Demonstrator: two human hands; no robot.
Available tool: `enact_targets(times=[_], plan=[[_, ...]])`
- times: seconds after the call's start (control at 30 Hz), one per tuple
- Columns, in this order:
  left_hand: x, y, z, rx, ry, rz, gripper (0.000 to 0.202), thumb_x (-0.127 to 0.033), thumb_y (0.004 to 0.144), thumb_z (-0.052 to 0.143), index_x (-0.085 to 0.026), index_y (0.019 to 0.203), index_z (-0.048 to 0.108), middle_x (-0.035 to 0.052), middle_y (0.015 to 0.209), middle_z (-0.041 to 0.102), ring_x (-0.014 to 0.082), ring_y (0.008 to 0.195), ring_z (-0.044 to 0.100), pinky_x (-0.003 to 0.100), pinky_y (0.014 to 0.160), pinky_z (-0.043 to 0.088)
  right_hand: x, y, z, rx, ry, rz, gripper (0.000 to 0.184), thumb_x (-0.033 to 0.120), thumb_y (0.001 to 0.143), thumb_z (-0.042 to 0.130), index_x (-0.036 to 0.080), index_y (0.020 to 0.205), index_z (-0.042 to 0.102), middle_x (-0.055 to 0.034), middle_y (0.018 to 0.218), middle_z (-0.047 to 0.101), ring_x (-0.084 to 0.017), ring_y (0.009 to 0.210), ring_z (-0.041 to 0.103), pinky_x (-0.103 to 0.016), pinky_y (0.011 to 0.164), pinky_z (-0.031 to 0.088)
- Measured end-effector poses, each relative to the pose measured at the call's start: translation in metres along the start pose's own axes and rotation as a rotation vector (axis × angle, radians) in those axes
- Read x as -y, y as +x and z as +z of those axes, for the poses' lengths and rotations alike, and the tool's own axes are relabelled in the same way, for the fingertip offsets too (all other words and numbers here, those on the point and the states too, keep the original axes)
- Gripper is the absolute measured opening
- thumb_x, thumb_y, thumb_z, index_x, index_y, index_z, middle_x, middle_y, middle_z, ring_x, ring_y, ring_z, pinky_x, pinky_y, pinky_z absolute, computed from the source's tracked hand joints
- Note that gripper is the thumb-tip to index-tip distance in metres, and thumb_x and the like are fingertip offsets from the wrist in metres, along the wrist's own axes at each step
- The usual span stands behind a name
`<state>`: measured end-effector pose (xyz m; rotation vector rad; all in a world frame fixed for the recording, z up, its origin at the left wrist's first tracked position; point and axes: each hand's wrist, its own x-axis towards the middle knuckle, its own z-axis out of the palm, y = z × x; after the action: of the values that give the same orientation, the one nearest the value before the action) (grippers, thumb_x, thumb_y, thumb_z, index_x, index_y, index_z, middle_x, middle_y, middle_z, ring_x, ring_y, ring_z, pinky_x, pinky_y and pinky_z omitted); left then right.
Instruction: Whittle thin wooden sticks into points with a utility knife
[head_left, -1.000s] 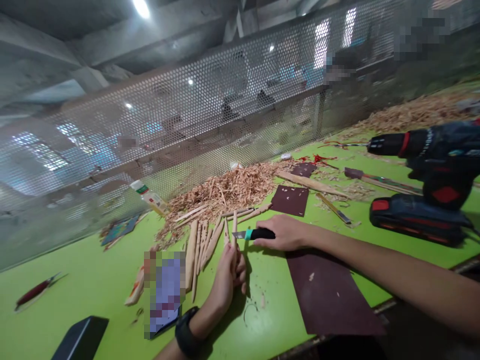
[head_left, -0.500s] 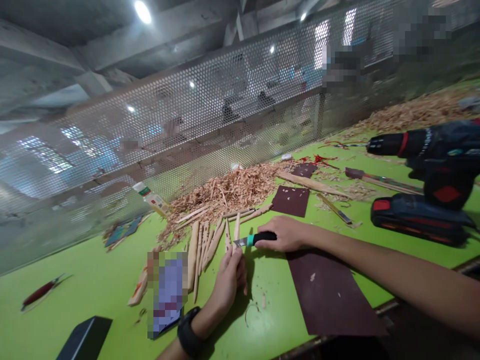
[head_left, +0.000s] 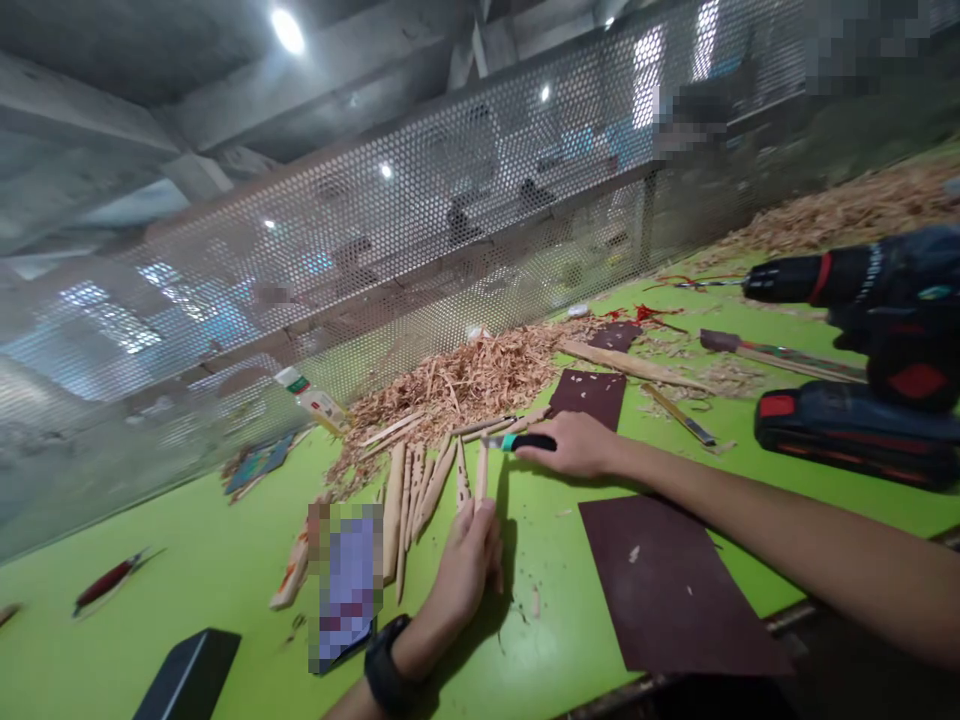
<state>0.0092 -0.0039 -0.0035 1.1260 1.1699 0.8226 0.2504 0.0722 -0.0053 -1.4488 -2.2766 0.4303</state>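
My left hand (head_left: 466,555), with a black band on its wrist, is closed around the lower end of a pale wooden stick (head_left: 481,478) that points up and away. My right hand (head_left: 574,445) grips the black handle of a carving knife (head_left: 531,441) with a teal collar. The knife's short blade meets the stick near its upper end. A notched wooden stick (head_left: 462,470) stands out just left of the held one; its lower end is hidden by my left hand. Further left lie several carved wooden sticks (head_left: 409,490) side by side.
Wood shavings (head_left: 472,380) are heaped before a perforated metal screen (head_left: 420,220). A cordless drill (head_left: 862,340) stands at right. Dark sandpaper (head_left: 682,590) lies near the front edge. At left are a phone (head_left: 349,580), a red-handled tool (head_left: 105,585), a black block (head_left: 187,675) and a tilted bottle (head_left: 315,402).
My right hand and the knife have moved up along the stick, from just above my left fingers to near its far end. The whole view has shifted slightly.
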Motion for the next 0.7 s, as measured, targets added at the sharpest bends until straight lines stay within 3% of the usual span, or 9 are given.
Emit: enact_targets(times=[0.17, 0.27, 0.4, 0.53, 0.7], plan=[[0.004, 0.001, -0.002, 0.036, 0.035, 0.053, 0.056, -0.072, 0.08, 0.072, -0.025, 0.073, 0.043, -0.0108, 0.049, 0.033, 0.0077, 0.038, 0.027, 0.022, 0.036, 0.041, -0.016, 0.002, -0.017, -0.081, -0.01, 0.129, 0.069, 0.077, 0.097, 0.037, 0.022, 0.109, 0.077, -0.0116, 0.091, 0.078, -0.026, 0.073, 0.068, -0.033, 0.061, 0.038], [0.004, 0.006, -0.005, 0.031, -0.01, 0.054, 0.056, -0.069, 0.079, 0.076, -0.024, 0.075, 0.042, -0.0112, 0.053, 0.034, 0.0064, 0.039, 0.027, 0.022, 0.037, 0.044, -0.005, -0.001, -0.016, -0.053, 0.013, 0.048, 0.067, 0.074, 0.099, 0.037, 0.021, 0.111, 0.076, -0.0108, 0.09, 0.078, -0.025, 0.073, 0.068, -0.032, 0.061, 0.037], [0.003, 0.009, -0.006, 0.053, -0.102, 0.014, 0.057, -0.071, 0.079, 0.074, -0.023, 0.078, 0.042, -0.0124, 0.054, 0.029, 0.0054, 0.04, 0.023, 0.019, 0.035, 0.038, 0.014, -0.006, -0.006, 0.031, -0.041, -0.099, 0.061, 0.072, 0.098, 0.042, 0.022, 0.104, 0.076, -0.0104, 0.092, 0.079, -0.026, 0.078, 0.069, -0.031, 0.062, 0.034], [0.003, 0.008, -0.006, 0.092, -0.158, 0.009, 0.059, -0.079, 0.084, 0.059, -0.022, 0.082, 0.049, -0.0112, 0.052, 0.032, 0.0063, 0.039, 0.021, 0.02, 0.035, 0.04, 0.023, -0.009, -0.002, 0.091, -0.02, -0.152, 0.057, 0.069, 0.099, 0.045, 0.021, 0.102, 0.075, -0.0113, 0.098, 0.079, -0.026, 0.083, 0.069, -0.031, 0.062, 0.032], [0.004, 0.008, -0.006, 0.057, -0.16, 0.013, 0.056, -0.076, 0.085, 0.061, -0.022, 0.082, 0.049, -0.0112, 0.051, 0.032, 0.0066, 0.038, 0.022, 0.021, 0.036, 0.041, 0.024, -0.011, -0.005, 0.117, 0.027, -0.172, 0.053, 0.065, 0.099, 0.049, 0.019, 0.099, 0.075, -0.011, 0.092, 0.078, -0.024, 0.077, 0.065, -0.031, 0.061, 0.031]])
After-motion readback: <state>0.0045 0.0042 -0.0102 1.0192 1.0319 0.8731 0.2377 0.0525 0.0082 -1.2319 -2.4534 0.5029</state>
